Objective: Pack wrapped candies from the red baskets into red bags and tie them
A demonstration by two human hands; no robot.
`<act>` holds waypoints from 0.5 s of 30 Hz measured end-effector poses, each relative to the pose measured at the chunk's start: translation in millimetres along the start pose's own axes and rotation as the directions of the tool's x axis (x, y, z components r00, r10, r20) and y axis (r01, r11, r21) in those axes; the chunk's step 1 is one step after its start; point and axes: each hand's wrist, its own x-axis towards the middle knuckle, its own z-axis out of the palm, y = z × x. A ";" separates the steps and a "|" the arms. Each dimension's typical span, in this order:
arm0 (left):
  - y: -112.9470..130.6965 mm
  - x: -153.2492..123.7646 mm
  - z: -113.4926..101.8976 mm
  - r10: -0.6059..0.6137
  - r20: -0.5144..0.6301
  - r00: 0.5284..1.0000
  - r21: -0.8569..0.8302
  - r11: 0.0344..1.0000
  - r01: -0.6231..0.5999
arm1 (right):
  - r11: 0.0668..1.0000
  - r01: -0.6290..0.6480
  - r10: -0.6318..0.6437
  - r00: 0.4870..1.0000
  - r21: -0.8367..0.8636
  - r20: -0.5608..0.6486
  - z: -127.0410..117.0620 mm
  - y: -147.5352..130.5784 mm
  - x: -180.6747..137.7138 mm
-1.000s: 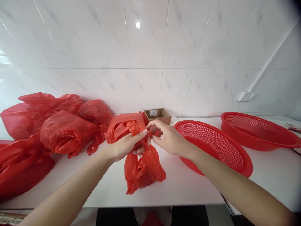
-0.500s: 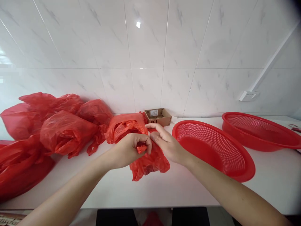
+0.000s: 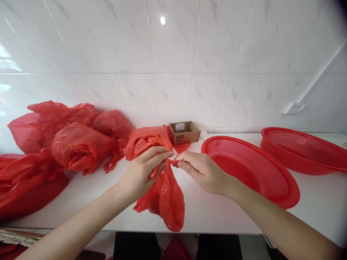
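Observation:
A red plastic bag (image 3: 170, 202) hangs from my two hands above the front half of the white table (image 3: 217, 216). My left hand (image 3: 145, 171) grips its gathered top, with red plastic showing between the fingers. From the other side, my right hand (image 3: 202, 169) pinches a twisted strand of the bag between thumb and fingers. The bag's lower part bulges downward, and its contents cannot be made out. Just behind my left hand sits another red plastic bag (image 3: 149, 135), partly hidden by the hand.
Several filled red bags (image 3: 81, 144) crowd the table's left side. A small cardboard box (image 3: 187, 135) stands by the tiled wall. Two red perforated baskets, a nearer one (image 3: 233, 169) and a farther one (image 3: 300, 160), occupy the right. A wall socket (image 3: 295, 108) is above them.
My hands have shifted from a crossed-over position to opposite sides of the bag's top. The bag now hangs longer and lower, with a strand stretched to the right hand.

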 end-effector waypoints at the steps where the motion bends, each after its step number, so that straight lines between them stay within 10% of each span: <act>1: -3.6 -6.5 -5.2 -0.010 0.044 0.999 0.009 1.000 0.010 | 0.982 0.089 -0.089 0.996 -0.164 0.006 -4.0 2.6 -3.0; 4: -21.4 -37.6 -24.9 -0.110 0.104 0.988 0.054 0.993 0.105 | 0.836 0.245 -0.234 0.969 -0.491 0.084 -21.9 19.9 -18.4; 9: -38.4 -95.6 -49.2 -0.368 0.125 0.921 0.058 0.930 0.364 | 0.805 0.148 -0.102 0.989 -0.574 0.111 -57.1 55.3 -48.6; 15: -4.4 -80.8 -32.5 -0.473 0.194 0.859 -0.173 0.846 0.505 | 0.833 -0.317 0.254 0.947 -0.453 -0.196 -47.8 51.9 -43.2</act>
